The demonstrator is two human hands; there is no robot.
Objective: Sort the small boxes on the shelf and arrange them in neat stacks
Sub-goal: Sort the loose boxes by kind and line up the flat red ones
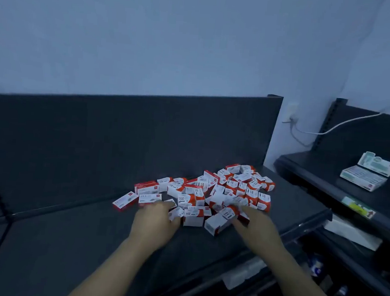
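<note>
Pale bluish wall [151, 39] fills the upper half of the head view, and the light is dim. Below it stands a dark shelf [65, 242] with a dark back panel [120, 130].

On this shelf, toward its right end and near the back panel, lie the small boxes [220, 194]. They are red and white and they form one loose heap, tilted in many directions, some lying on others. No neat stack is seen among them. One single box [124, 200] lies flat at the left edge of the heap.

The left hand [155, 224] reaches to the near left side of the heap. Its fingers [159, 204] are bent down over the boxes and touch them, but blur hides whether they hold one.

The right hand [257, 230] reaches to the near right side. Its forefinger [252, 210] is stretched out over the boxes and the thumb [238, 224] is spread away below it. A box sits between them; I cannot tell if it is pinched. Just beside the thumb lies a larger white box [217, 224] on its side.

To the right is a second dark shelf [315, 171] with an open white and green display carton [366, 171]. A white cable [345, 123] runs from a wall socket [292, 112].
</note>
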